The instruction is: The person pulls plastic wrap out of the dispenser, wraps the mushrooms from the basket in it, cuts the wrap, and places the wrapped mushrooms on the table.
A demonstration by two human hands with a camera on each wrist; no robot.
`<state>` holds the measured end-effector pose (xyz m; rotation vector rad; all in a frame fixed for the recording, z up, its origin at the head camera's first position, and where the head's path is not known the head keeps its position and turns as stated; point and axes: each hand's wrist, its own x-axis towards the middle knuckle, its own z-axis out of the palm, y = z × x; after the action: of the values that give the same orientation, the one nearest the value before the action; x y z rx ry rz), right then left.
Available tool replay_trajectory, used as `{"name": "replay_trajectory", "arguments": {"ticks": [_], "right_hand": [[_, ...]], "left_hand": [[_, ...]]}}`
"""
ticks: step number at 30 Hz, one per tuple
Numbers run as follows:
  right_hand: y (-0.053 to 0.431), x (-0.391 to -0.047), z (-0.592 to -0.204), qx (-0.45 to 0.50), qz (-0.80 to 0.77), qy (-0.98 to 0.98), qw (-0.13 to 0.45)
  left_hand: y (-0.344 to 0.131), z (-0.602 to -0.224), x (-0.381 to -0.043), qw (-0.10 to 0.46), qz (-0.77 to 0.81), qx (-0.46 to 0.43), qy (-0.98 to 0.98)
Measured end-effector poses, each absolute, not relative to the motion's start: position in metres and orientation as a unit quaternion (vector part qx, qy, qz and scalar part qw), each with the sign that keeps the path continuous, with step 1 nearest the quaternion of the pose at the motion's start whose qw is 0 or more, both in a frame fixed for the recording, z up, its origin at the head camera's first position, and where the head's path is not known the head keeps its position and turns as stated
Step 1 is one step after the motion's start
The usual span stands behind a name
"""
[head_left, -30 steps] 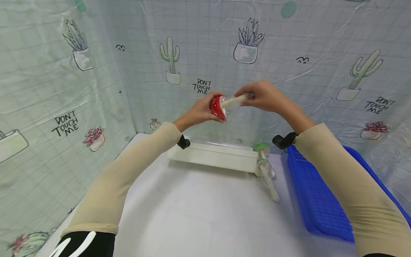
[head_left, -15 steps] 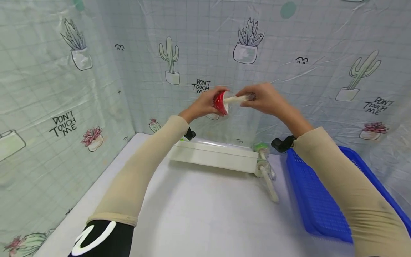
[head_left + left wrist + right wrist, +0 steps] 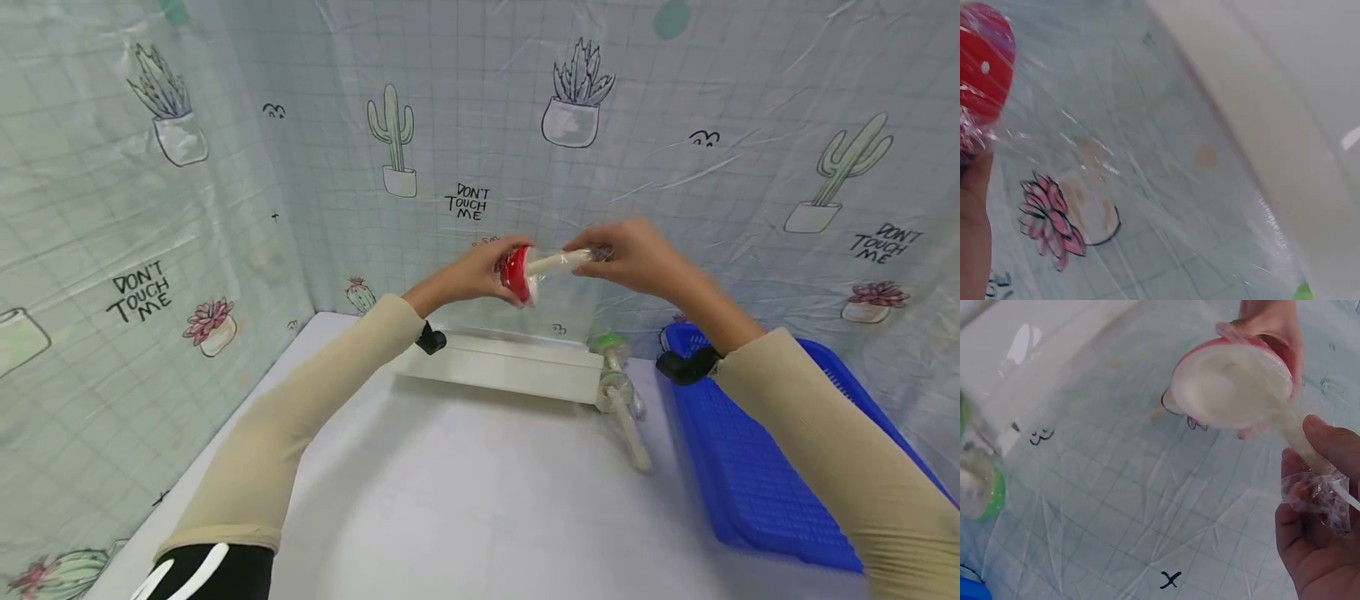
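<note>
Up in front of the back wall, a toy mushroom (image 3: 516, 273) with a white-spotted red cap and a pale stem is held level between both hands. Clear plastic wrap covers it. My left hand (image 3: 482, 272) grips the cap from the left, thumb below and fingers above. My right hand (image 3: 637, 257) pinches the far end of the stem (image 3: 557, 262), where the wrap bunches up. The right wrist view shows the cap's pale underside (image 3: 1222, 387) and the right thumb (image 3: 1335, 440) on the stem. In the left wrist view, only part of the red cap (image 3: 984, 69) shows.
A long white box (image 3: 502, 367) lies along the back of the white table (image 3: 480, 492). Green-topped, plastic-wrapped pieces with pale stems (image 3: 628, 429) lie at its right end. A blue basket (image 3: 750, 475) stands on the right, under the right forearm. Cactus-printed sheeting (image 3: 480, 100) covers the walls.
Both hands and the mushroom rise slightly to the right at first, then come lower. The right hand has shifted a little to the right; the grip on cap and stem stays.
</note>
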<state>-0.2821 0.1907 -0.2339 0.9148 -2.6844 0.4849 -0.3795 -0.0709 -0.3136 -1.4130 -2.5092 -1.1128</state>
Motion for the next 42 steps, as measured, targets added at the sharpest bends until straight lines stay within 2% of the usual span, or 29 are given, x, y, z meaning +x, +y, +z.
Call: {"name": "replay_trajectory", "arguments": {"ticks": [10, 16, 19, 25, 27, 30, 34, 37, 39, 42], "right_hand": [[0.19, -0.223, -0.279, 0.348, 0.2, -0.904, 0.146], [0.178, -0.203, -0.311, 0.358, 0.26, -0.882, 0.164], [0.173, -0.199, -0.324, 0.354, 0.278, -0.879, 0.159], [0.167, -0.181, -0.358, 0.333, 0.315, -0.884, 0.092], [0.165, -0.17, -0.372, 0.308, 0.349, -0.884, 0.055], [0.161, -0.155, -0.39, 0.276, 0.402, -0.873, 0.024], [0.153, -0.15, -0.401, 0.27, 0.426, -0.862, 0.044], [0.149, -0.152, -0.406, 0.27, 0.405, -0.87, 0.074], [0.148, -0.154, -0.411, 0.27, 0.386, -0.878, 0.087], [0.147, -0.154, -0.418, 0.263, 0.368, -0.886, 0.1]], "left_hand": [[-0.091, -0.321, -0.3, 0.098, -0.275, -0.448, -0.845], [-0.119, -0.318, -0.256, 0.133, -0.246, -0.433, -0.857], [-0.132, -0.319, -0.24, 0.116, -0.242, -0.435, -0.86], [-0.146, -0.359, -0.219, 0.013, -0.287, -0.429, -0.857], [-0.151, -0.379, -0.211, 0.001, -0.315, -0.423, -0.849], [-0.157, -0.404, -0.201, 0.016, -0.357, -0.42, -0.834], [-0.161, -0.419, -0.195, 0.041, -0.417, -0.413, -0.809], [-0.161, -0.424, -0.195, 0.03, -0.445, -0.407, -0.797], [-0.162, -0.426, -0.195, 0.021, -0.445, -0.407, -0.798], [-0.161, -0.431, -0.196, 0.037, -0.418, -0.416, -0.807]]}}
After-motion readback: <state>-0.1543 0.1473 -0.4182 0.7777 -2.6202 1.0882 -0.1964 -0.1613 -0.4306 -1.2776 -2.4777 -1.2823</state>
